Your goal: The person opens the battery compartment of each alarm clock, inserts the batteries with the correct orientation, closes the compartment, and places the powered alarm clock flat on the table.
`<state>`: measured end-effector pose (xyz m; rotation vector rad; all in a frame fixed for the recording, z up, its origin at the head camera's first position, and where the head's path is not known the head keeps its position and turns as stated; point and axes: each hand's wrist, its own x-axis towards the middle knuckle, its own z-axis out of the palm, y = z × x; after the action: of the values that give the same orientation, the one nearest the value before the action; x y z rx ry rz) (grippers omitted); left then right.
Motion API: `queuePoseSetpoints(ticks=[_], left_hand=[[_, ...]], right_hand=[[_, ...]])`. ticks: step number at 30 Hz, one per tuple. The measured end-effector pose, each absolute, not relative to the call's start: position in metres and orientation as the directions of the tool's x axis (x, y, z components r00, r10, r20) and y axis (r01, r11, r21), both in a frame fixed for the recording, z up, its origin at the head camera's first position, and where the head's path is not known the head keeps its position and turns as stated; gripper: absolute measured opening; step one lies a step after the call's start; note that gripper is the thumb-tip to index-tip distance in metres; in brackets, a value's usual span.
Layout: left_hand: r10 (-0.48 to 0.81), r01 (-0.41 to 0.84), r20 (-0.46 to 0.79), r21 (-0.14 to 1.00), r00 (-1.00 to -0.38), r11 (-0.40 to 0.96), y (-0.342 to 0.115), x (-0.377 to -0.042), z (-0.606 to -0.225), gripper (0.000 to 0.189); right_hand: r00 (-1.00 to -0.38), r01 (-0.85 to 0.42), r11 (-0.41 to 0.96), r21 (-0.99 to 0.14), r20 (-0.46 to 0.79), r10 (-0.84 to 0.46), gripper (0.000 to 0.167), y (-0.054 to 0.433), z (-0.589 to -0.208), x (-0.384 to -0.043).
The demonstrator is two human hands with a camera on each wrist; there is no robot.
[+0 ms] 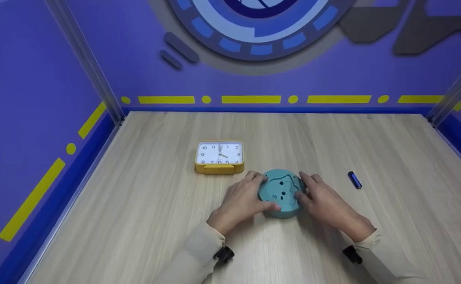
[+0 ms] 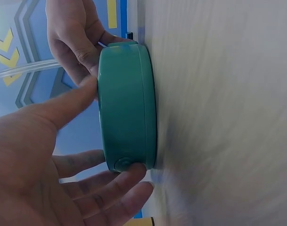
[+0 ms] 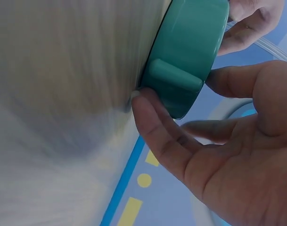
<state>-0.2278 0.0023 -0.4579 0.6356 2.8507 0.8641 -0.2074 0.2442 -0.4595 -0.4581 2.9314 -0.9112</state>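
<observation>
A round teal clock lies back side up on the table, with small dark holes and a panel outline showing on its back. My left hand grips its left side, thumb over the near edge and fingers along the rim. From the right, my right hand holds it too, the thumb on the back by the panel and the fingers at the side. The left wrist view has the clock's smooth side wall between both hands. In the right wrist view, fingertips touch the wall beside a raised bar. Its face is hidden.
Behind and left of the teal clock stands a yellow rectangular clock, its white dial up. A dark blue battery lies to the right on the wooden table. Blue panels wall the table's back and sides.
</observation>
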Motion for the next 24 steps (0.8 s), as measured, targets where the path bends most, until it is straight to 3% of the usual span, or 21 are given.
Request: queuePoseSetpoints(ticks=[8, 18, 24], left_hand=[[0.423, 0.359, 0.022, 0.571, -0.906, 0.739, 0.0005, -0.2287, -0.4582, 0.087], [0.434, 0.315, -0.051, 0.613, -0.9, 0.725, -0.0033, -0.2285, -0.4501, 0.072], [0.428, 0.296, -0.066, 0.628, -0.901, 0.72, -0.0003, -0.2274, -0.4543, 0.089]], right_hand=[[-0.968, -0.212, 0.786, -0.581, 0.014, -0.251, 0.055, 0.2446, -0.4589, -0.2072], [-0.978, -0.146, 0.786, -0.601, -0.034, -0.208, 0.054, 0.2472, -0.455, -0.2066], [-0.974, -0.16, 0.768, -0.621, -0.029, -0.226, 0.063, 0.2471, -0.4551, -0.2074]])
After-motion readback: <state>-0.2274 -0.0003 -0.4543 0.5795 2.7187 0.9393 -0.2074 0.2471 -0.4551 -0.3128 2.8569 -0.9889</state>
